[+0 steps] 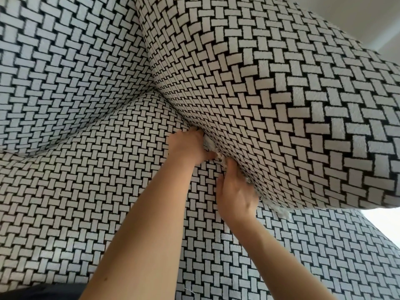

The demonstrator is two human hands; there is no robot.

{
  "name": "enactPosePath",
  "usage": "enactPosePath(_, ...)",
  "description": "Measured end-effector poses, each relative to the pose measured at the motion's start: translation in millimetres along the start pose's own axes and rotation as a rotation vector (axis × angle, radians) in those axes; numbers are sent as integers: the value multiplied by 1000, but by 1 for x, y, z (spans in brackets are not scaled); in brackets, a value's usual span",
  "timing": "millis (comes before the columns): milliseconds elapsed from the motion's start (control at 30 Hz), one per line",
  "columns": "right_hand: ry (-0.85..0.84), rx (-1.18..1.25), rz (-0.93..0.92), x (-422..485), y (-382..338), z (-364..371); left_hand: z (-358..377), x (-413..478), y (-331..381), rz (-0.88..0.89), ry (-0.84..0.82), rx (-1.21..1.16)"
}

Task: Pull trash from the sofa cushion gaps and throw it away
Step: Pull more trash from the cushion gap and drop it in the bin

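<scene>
Black-and-white woven sofa (86,191) all round, with two hands at one cushion gap. The left hand (190,146) pinches a white scrap (209,145) there. The right hand (236,193) has its fingers buried, so I cannot tell its grip — a second scrap (283,213) pokes out just beside its wrist.

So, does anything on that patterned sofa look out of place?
Yes: white fluffy scraps poke from the gap between the seat cushion and the side cushion, by the left hand and right hand. They stand out against the neat weave; fingertips are hidden in the gap.
</scene>
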State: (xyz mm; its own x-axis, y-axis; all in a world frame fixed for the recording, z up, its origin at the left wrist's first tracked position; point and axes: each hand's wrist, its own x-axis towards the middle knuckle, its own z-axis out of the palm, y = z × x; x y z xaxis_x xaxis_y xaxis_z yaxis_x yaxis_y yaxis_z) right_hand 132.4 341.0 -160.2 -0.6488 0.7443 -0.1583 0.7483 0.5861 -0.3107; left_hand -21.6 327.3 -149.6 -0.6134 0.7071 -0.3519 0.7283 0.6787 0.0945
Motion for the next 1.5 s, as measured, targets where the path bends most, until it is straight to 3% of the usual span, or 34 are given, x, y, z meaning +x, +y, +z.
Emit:
enactPosePath(200, 165, -183, -100, -3, 22, 4, 4, 8, 4, -41, -6, -78)
enactPosePath(333, 206, -88, -97, -6, 22, 18, -3, 11, 9, -62, -117, -51)
enactPosePath(400, 192, -78, -90, -5, 16, 10, -6, 12, 9, -93, -158, -66)
enactPosePath(567, -92, 16, -8, 6, 10, -2, -3, 15, 14, -171, -121, -104)
enactPosePath(833, -133, -43, 51, 21, -2, -7, 7, 15, 21, -220, -7, -161)
enactPosePath(1000, -147, -46, -3, 21, -1, -8, 12, 17, 17, -181, 4, -194)
enactPosePath(1500, -229, 34, -17, 37, -3, -8, 12, 18, 19, -178, -63, -236)
